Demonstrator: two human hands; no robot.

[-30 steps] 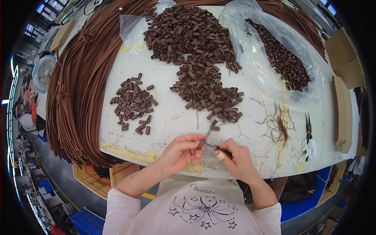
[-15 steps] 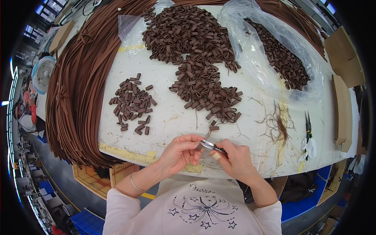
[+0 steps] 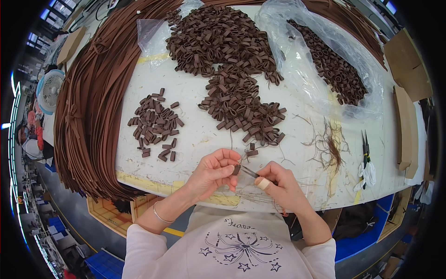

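- Brown strips (image 3: 90, 102) are lying in a thick bunch far to the left of the big loop pile (image 3: 220, 44).
- A small loop pile (image 3: 155, 123) is sitting left of the big loop pile, on the white counter (image 3: 186, 123).
- The left hand (image 3: 216, 173) is hovering on the near side of the big loop pile. Its grip is pinching, with thumb and fingertips almost meeting around one small brown loop (image 3: 237, 169).
- That loop is also staying on the near side of the big loop pile. It is looking light, bendy and not easy to break, and perhaps not slippery. The flat sides are seeming best for pinching, leaving the end bare.
- A thin metal tool (image 3: 250, 171) is pointing at the loop, below the big loop pile. I am not managing to tell if its tips are touching.
- The right hand (image 3: 281, 186) is working below and right of the big loop pile. Its grip is curling closely around the tool.
- A clear bag (image 3: 297, 69) is holding more loops, right of the big loop pile.
- Loose threads (image 3: 332, 149) are tangling below and right of the big loop pile.
- A dark pointed tool (image 3: 365, 149) is lying farther right of the big loop pile.
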